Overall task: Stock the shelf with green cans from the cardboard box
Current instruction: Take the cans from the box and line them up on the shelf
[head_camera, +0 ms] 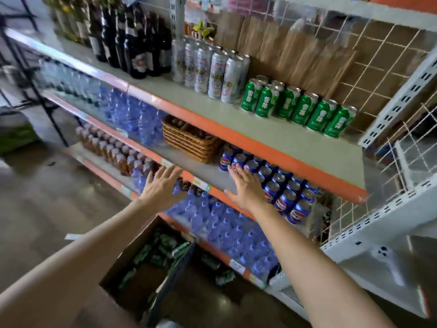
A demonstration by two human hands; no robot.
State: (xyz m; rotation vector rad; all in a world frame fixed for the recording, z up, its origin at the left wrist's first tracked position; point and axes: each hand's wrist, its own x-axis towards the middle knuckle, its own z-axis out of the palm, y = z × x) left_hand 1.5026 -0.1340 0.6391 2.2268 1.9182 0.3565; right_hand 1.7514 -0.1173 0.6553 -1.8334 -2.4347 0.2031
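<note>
Several green cans (298, 106) stand in a row at the right end of the upper shelf (272, 136), next to tall silver cans (214, 72). Below my arms an open cardboard box (123, 263) on the floor holds more green cans (163, 247) lying loose. My left hand (162, 185) is stretched out flat with fingers apart, in front of the middle shelf's orange edge, holding nothing. My right hand (247, 188) is also spread and empty, just left of the blue cans (283, 192).
Dark bottles (132, 43) fill the upper shelf's left part. A wicker basket (191, 138) and blue water bottles (132, 114) sit on the middle shelf. More water bottles (231, 230) line the bottom shelf. A white wire rack (387, 195) stands to the right.
</note>
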